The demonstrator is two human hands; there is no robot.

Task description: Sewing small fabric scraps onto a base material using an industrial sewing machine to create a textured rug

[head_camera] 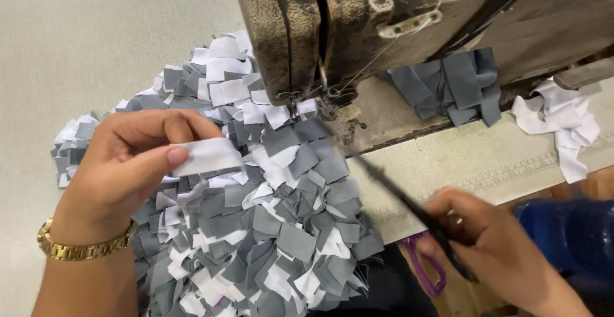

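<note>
Left hand (pixel 137 163), wearing a gold watch (pixel 83 248) at the wrist, is closed in a pinch: a white fabric strip (pixel 208 155) is gripped between thumb and forefinger and held out level toward the right. Directly beneath and around that hand, a large heap of small grey and white fabric pieces (pixel 268 227) is spread over the pale table (pixel 77 42), the pieces overlapping like ruffles and apparently joined in a chain.

Right hand (pixel 495 246) is seen low on the right, closed around the handles of a pair of dark scissors (pixel 396 195). The blades are blurred and are pointed up and left, toward the top of the heap, near the strip but apart from it. A purple loop (pixel 425 269) is seen just beside the right hand.

Above the heap, the worn, beige head of a sewing machine (pixel 384 10) is set, with its needle area (pixel 326 99) just over the uppermost pieces. Behind the machine, a bundle of grey strips (pixel 454 83) is laid, and a loose bunch of white strips (pixel 563 122) is laid further right. A blue object (pixel 569 234) is partly seen at the right edge.
</note>
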